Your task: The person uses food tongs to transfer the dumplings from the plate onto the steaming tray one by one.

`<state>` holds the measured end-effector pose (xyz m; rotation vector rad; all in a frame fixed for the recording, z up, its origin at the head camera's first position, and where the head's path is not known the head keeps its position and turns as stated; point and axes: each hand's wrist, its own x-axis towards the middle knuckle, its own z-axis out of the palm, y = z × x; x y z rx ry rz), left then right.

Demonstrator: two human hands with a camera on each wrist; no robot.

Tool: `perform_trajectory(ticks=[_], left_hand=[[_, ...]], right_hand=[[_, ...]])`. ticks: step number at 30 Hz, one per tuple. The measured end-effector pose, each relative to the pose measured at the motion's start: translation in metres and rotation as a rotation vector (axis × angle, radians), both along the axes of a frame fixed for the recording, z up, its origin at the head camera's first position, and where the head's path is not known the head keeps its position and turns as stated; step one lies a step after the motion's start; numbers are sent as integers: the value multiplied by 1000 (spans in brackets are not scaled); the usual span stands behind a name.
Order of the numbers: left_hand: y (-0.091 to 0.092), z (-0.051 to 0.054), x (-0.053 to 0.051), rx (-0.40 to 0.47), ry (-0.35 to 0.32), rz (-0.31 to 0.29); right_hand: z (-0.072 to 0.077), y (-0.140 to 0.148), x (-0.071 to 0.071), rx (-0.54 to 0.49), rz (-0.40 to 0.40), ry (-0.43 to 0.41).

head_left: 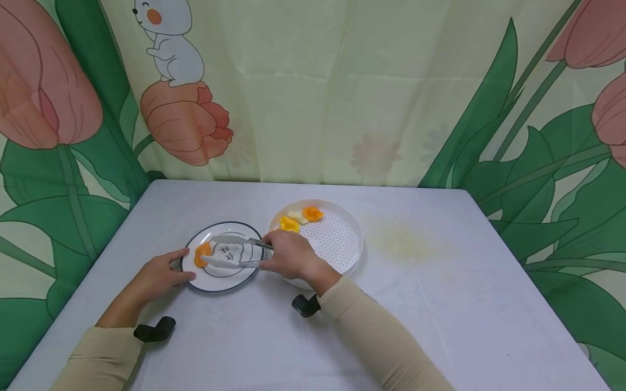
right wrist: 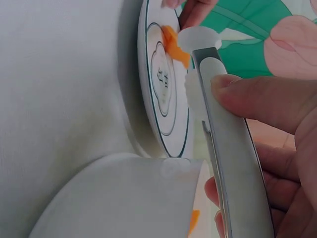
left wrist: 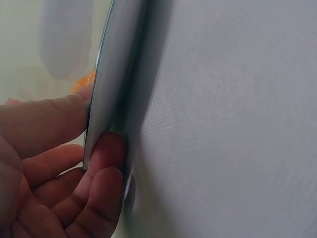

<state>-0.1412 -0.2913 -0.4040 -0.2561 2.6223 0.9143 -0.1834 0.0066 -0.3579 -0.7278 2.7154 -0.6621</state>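
My left hand (head_left: 156,277) pinches the left rim of a white plate (head_left: 217,283) with a dark blue edge line, thumb above and fingers beneath in the left wrist view. On the plate's left part lies an orange, soft-looking food piece (head_left: 199,257). My right hand (head_left: 292,253) grips metal tongs (right wrist: 228,144) with pale tips, held spread over the plate. The tips are at the orange piece's right side; whether they touch it I cannot tell. Writing shows on the plate's middle between the tongs' arms.
Right of the plate, partly behind my right hand, stands a round white tray (head_left: 337,239) with a perforated-looking bottom. It holds a yellow piece (head_left: 289,224), a pale piece (head_left: 296,216) and an orange piece (head_left: 313,213). A white cloth (head_left: 440,304) with a yellowish stain covers the table.
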Motion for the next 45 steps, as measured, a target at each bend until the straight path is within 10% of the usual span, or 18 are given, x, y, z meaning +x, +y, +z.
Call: perform_trajectory(ticks=[45], left_hand=[[2, -1, 1, 8, -4, 2]], right_hand=[[2, -19, -1, 94, 41, 23]])
